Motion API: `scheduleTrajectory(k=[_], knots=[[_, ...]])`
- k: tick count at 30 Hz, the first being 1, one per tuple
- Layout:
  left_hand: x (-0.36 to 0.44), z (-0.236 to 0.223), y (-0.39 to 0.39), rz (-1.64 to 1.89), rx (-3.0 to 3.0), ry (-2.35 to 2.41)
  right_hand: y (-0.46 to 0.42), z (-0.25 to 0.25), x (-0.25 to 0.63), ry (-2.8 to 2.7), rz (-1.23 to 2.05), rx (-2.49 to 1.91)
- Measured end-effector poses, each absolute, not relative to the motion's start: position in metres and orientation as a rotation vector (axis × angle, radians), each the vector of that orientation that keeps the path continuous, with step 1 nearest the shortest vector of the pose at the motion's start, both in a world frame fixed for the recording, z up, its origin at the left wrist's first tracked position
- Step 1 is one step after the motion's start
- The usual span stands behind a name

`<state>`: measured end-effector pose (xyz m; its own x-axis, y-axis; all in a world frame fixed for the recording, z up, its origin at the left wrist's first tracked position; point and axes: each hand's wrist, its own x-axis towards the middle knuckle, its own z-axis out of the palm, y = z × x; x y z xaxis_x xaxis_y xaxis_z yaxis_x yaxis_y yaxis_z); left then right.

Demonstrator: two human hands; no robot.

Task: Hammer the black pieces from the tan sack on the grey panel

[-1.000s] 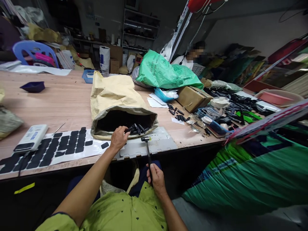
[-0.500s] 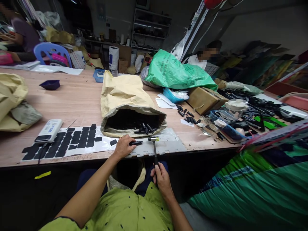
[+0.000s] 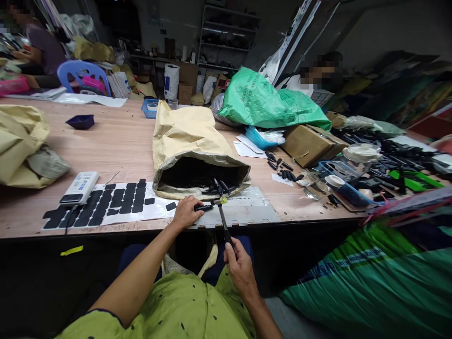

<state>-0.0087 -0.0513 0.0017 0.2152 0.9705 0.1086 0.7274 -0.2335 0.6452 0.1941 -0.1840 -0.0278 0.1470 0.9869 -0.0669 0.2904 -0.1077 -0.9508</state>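
Compared with the earlier frame, the hammer (image 3: 222, 217) has swung a little left, bringing its head from beyond the black piece (image 3: 205, 207) to just beside that piece's right end; the left hand (image 3: 189, 212) has barely shifted against the board. Toward the table's (image 3: 116, 117) left end, near its front edge, a white device (image 3: 83, 186) rests by a white sheet of black pads (image 3: 132, 202). Next comes the left hand, thumb and fingers closed on the near end of the black piece, which points right over the grey board (image 3: 247, 212) at the front edge. Behind it the cream sack (image 3: 190, 127) gapes toward that edge, with similar dark pieces (image 3: 219, 186) at its mouth. To the right of the left hand, the right hand (image 3: 240, 266) is wrapped around the hammer's handle, below and in front of the front edge. Whether head and piece touch, I cannot tell. Farther right lie loose black pieces (image 3: 287, 175), in front of a cardboard box (image 3: 307, 143).

As I judge it, the step in hand is lining up piece and hammer head; a next move from this hold would call for a steady left pinch, fingertips clear of the head, and a light, controlled right wrist.
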Motion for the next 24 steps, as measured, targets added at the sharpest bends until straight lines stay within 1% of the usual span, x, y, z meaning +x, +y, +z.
scheduleTrajectory(k=[6,12,21,24], knots=[[-0.009,-0.001,-0.051,0.717,2.037,1.569,-0.182,-0.02,0.194,-1.385,0.934,-1.6],[-0.009,-0.003,-0.05,0.71,2.045,1.564,-0.182,-0.018,0.192,-1.35,1.013,-1.605],[-0.008,0.0,-0.051,0.692,2.042,1.587,-0.186,-0.014,0.182,-1.485,1.043,-1.609],[-0.008,-0.002,-0.051,0.709,2.043,1.574,-0.185,-0.018,0.186,-1.384,1.04,-1.602]])
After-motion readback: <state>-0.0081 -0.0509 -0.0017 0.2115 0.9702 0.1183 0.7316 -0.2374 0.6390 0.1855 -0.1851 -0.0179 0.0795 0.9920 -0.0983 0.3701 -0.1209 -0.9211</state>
